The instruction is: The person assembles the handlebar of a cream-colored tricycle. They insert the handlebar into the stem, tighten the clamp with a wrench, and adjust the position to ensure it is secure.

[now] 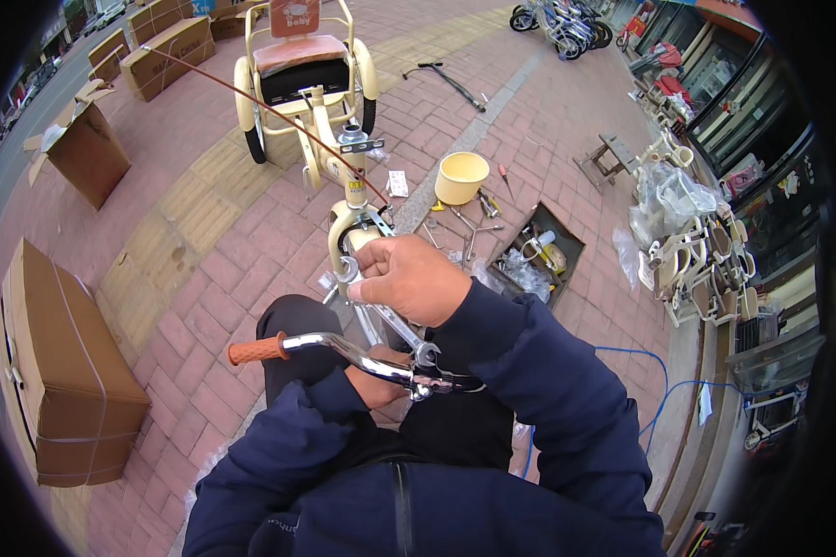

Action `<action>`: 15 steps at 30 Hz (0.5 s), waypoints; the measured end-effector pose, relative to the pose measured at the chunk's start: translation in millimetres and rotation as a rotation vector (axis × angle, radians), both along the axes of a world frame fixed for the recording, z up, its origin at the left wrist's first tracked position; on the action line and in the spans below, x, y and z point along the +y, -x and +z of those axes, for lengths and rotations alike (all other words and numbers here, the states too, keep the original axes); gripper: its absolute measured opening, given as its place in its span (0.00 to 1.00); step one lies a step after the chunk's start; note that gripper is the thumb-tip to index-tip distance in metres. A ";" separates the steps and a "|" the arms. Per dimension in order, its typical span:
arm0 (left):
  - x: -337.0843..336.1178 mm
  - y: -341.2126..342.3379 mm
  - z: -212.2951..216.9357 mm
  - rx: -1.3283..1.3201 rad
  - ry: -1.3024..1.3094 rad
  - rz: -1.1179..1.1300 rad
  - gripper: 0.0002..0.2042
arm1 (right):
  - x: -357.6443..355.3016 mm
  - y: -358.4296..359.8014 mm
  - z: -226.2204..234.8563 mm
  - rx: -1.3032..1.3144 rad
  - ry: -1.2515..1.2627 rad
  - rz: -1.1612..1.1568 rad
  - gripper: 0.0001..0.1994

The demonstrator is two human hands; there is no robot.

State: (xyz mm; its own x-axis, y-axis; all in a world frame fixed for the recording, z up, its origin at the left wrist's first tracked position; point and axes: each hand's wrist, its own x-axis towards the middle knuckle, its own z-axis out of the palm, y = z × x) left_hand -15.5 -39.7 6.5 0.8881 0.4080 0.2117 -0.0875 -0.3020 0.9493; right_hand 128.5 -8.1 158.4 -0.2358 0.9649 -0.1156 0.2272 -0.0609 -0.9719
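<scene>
From afar, I angle the right hand (405, 278) leftward, fingers pinching a silver steel double-ended wrench (401, 327) slanting toward a curved chrome handlebar (358, 356); the left hand (374, 388) reaches beneath, its grip I cannot tell

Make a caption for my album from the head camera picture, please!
Right-hand fingers hold a silver wrench near a shiny handlebar, with a cream tricycle ahead on pink paving.
</scene>
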 end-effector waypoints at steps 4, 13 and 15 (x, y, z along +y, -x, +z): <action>-10.0 -6.5 2.0 -0.153 -0.152 0.222 0.14 | -28.4 23.2 30.8 -0.376 -0.396 0.299 0.12; -3.1 -0.1 2.2 0.075 0.141 0.003 0.13 | -74.3 -34.6 51.3 -0.703 -0.214 0.038 0.15; -3.1 -1.1 -3.9 0.026 0.227 -0.038 0.13 | -84.8 -35.3 34.6 -0.827 -0.225 0.028 0.16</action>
State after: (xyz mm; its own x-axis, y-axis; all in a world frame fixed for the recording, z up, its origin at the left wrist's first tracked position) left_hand -14.4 -42.8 2.5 0.9079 0.4082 0.0951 -0.0692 -0.0777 0.9946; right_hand 163.7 -92.9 193.0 -0.1840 0.9806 -0.0676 0.8669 0.1295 -0.4814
